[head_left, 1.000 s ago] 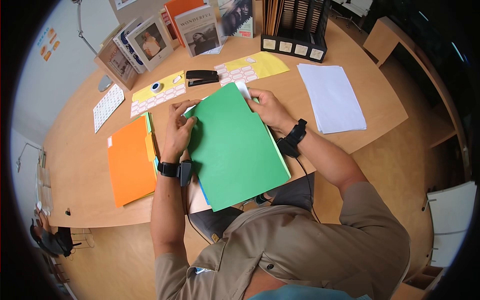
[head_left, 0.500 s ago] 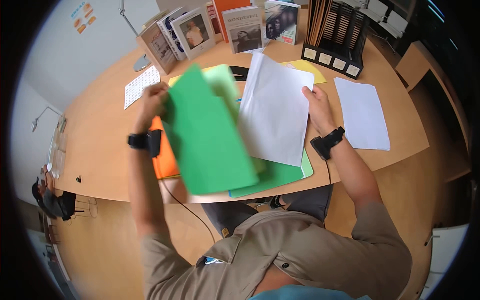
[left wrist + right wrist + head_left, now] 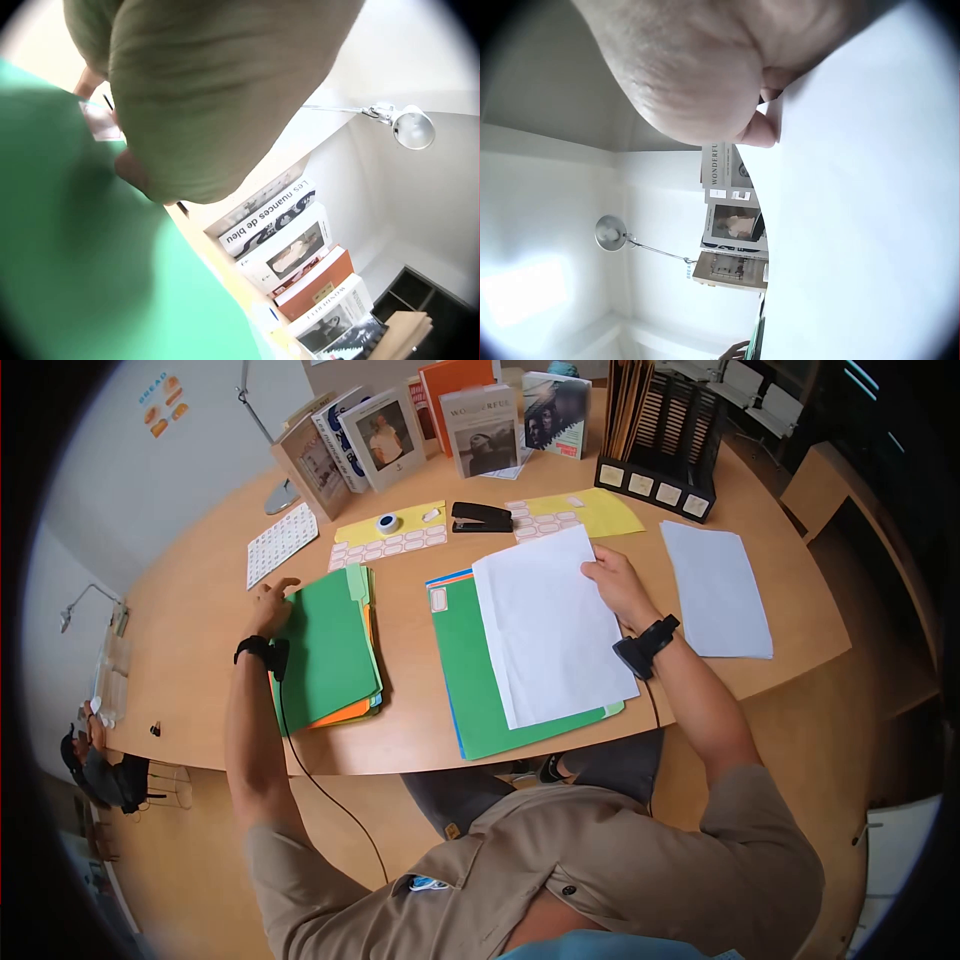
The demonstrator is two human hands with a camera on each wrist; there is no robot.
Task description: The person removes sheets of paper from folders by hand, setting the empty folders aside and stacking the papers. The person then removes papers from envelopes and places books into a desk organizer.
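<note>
In the head view, my left hand (image 3: 270,610) is at the upper left corner of a green folder (image 3: 325,645), its fingers loosely extended along the edge. That folder lies over an orange folder (image 3: 350,712) on the left of the desk. My right hand (image 3: 618,585) pinches white paper (image 3: 550,630) at its upper right edge, thumb on top. Beneath the paper lies another green folder (image 3: 460,700) with a label at its top left corner and blue and orange edges showing below. In the right wrist view, the paper (image 3: 870,210) fills the right side.
Behind stand a stapler (image 3: 482,517), a roll of tape (image 3: 388,523) and label sheets (image 3: 390,548) on yellow paper. Books (image 3: 485,435) and a black file organizer (image 3: 655,485) line the back. A paper stack (image 3: 715,590) lies at right, a printed sheet (image 3: 283,545) at left.
The green folder has swung left from over the paper and now lies on the orange one, the left hand's grip loosened. The right hand has brought the white paper down over the other green folder.
</note>
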